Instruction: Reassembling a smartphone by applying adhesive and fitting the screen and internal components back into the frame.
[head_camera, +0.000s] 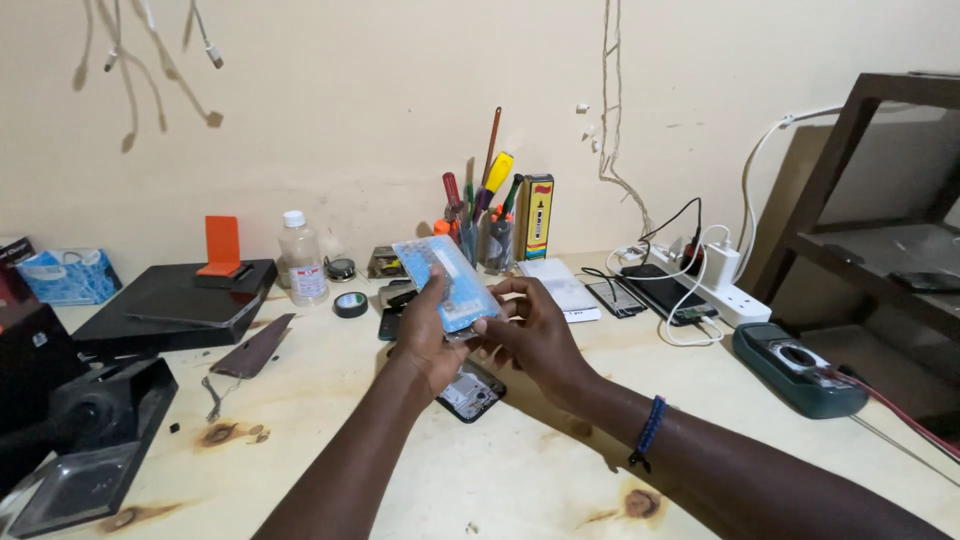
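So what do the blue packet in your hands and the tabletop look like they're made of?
The blue packet, held by the left hand and right hand, looks like thin glossy plastic film: it is see-through in places and catches the light. The tabletop looks like pale unfinished wood or plywood: matte, with faint grain and dark brown scorch-like marks.

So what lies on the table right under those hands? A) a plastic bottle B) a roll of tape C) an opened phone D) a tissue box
C: an opened phone lies on the table just below the hands, which hold up a light-blue flat piece.
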